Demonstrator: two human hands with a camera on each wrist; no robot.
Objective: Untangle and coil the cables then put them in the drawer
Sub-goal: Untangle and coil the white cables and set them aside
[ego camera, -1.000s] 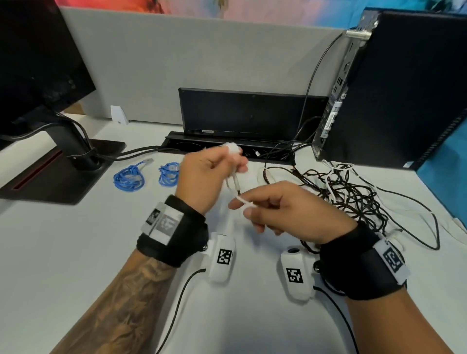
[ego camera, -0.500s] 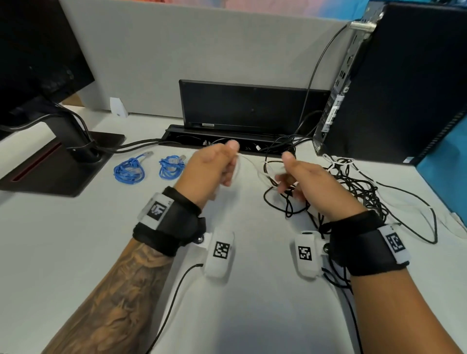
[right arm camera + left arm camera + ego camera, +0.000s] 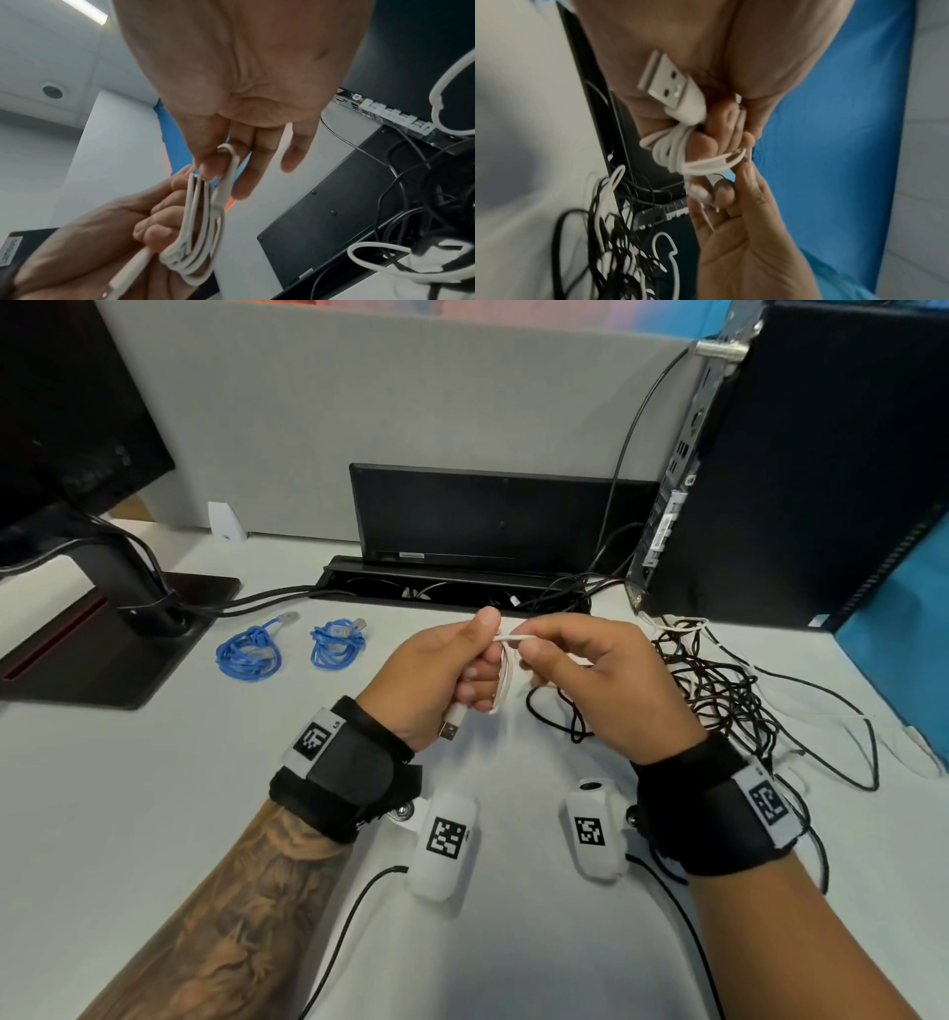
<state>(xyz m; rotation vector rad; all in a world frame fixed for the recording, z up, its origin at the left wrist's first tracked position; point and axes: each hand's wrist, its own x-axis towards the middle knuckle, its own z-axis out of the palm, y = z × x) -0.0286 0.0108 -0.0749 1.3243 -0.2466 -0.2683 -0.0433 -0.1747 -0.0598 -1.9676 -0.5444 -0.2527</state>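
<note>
- Left hand [image 3: 436,675] grips the thin white USB cable's coil [image 3: 502,677], fingers curled round.
- Right hand [image 3: 606,680] pinches its end.
- Tangled black-and-white cable heap [image 3: 719,690] lies just right; bare white desk [image 3: 128,788] left.

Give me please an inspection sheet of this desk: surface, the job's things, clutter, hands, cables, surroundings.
Surface: white desk.
Job's things: white cable looped in the hands, USB plug free; black and white tangle at right; two blue coils at left. No drawer seen.
Clutter: nothing seen.
Hands: left hand grips the loops; right hand pinches the cable's end.
Cables: black leads run into the slot.
Surroundings: monitor stand, PC tower, grey partition.
</note>
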